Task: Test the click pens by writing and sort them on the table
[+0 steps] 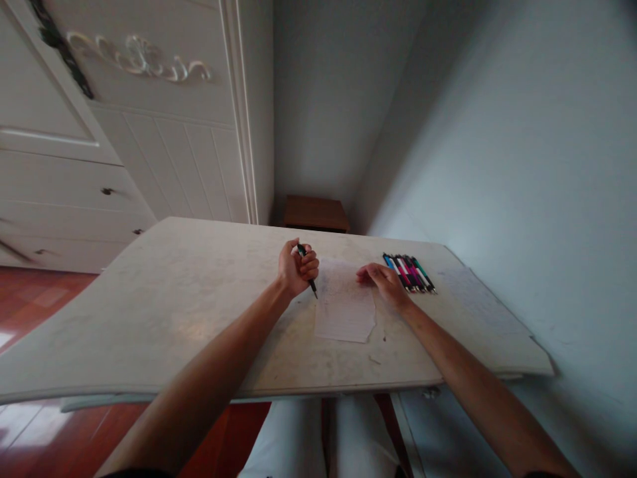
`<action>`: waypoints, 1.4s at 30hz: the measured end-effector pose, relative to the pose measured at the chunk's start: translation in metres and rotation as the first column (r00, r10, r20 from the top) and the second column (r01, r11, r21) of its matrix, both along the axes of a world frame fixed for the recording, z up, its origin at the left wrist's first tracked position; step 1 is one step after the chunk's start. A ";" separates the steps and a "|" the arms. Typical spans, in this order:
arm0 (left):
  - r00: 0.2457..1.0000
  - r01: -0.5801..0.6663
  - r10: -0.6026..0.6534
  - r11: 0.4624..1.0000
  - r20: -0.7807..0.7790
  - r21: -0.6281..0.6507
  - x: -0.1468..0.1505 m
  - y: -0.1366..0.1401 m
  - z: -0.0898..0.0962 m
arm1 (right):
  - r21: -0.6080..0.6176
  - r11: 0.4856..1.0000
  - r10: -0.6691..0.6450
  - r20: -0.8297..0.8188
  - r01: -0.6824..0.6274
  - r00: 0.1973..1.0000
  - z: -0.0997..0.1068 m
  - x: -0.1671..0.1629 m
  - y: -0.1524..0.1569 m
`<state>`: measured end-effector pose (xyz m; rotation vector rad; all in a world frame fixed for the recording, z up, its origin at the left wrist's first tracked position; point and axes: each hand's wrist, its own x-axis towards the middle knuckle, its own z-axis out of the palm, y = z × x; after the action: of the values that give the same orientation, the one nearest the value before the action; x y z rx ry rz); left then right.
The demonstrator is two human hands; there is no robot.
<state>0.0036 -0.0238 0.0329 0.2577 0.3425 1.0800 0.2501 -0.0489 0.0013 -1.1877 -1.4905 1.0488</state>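
Observation:
My left hand (pixel 297 267) is closed around a dark pen (pixel 312 285), whose tip points down toward the left edge of a sheet of paper. Faint lines and some writing show on this torn-edged paper (pixel 345 315), which lies flat on the table. My right hand (pixel 384 281) rests over the paper's right side, fingers loosely stretched to the left, with nothing visible in them. Just beyond that hand, several pens (pixel 415 271) in blue, white, pink, green and black lie side by side in a row.
The pale table (pixel 199 318) spans the view, with another written sheet (pixel 480 299) along its right side by the wall (pixel 522 166). Small scraps lie near the front edge. A white cabinet (pixel 174 146) stands at the left, and a brown wooden stand (pixel 316 212) sits behind the table.

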 end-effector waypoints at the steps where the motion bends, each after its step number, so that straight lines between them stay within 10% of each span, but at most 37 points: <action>1: 1.000 0.002 -0.002 1.000 -0.003 0.001 0.000 0.000 0.000 | -0.002 1.000 0.002 -0.007 -0.002 1.000 0.000 0.000 0.000; 42: 0.997 -0.066 0.066 0.998 -0.039 -0.014 0.000 0.019 -0.010 | -0.034 0.999 -0.038 -0.047 0.037 0.998 -0.002 0.004 -0.006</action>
<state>0.0037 -0.0045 0.0228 0.2546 0.3958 1.1383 0.2541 -0.0552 -0.0007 -1.2013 -1.4133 1.0736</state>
